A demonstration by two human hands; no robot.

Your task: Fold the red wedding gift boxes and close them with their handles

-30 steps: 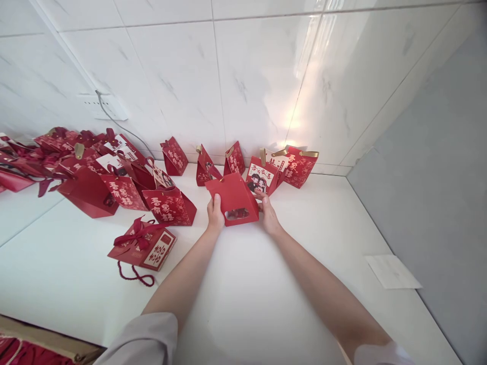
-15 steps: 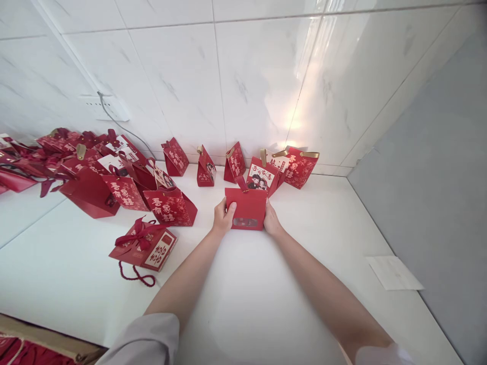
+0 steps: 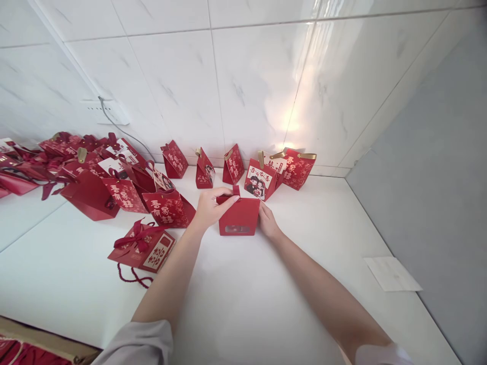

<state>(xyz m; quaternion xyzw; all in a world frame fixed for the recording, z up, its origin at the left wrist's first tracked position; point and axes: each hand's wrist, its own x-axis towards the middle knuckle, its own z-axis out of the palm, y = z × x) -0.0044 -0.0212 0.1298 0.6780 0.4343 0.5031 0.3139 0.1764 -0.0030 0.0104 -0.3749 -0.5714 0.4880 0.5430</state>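
A red gift box [image 3: 239, 217] with a small clear window low on its near face stands upright on the white table in front of me. My left hand [image 3: 213, 205] grips its top edge, thumb on the near side, beside the short red ribbon loop [image 3: 236, 190]. At the box's right side is my right hand [image 3: 268, 220], its fingers against the edge and partly hidden behind it. Just behind stands a red gift box with a cartoon couple [image 3: 258, 181], apart from the one I hold.
Small red gift boxes [image 3: 233, 165] line the tiled wall. More crowd the left, with a bow-tied red box [image 3: 143, 246] nearest me. A white paper [image 3: 392, 274] lies by the right edge. An open carton [image 3: 41, 342] of red items sits lower left.
My left hand has moved from the box's left side up to its top edge by the ribbon. The box has shifted slightly left in view, while my right hand stays at its right side.
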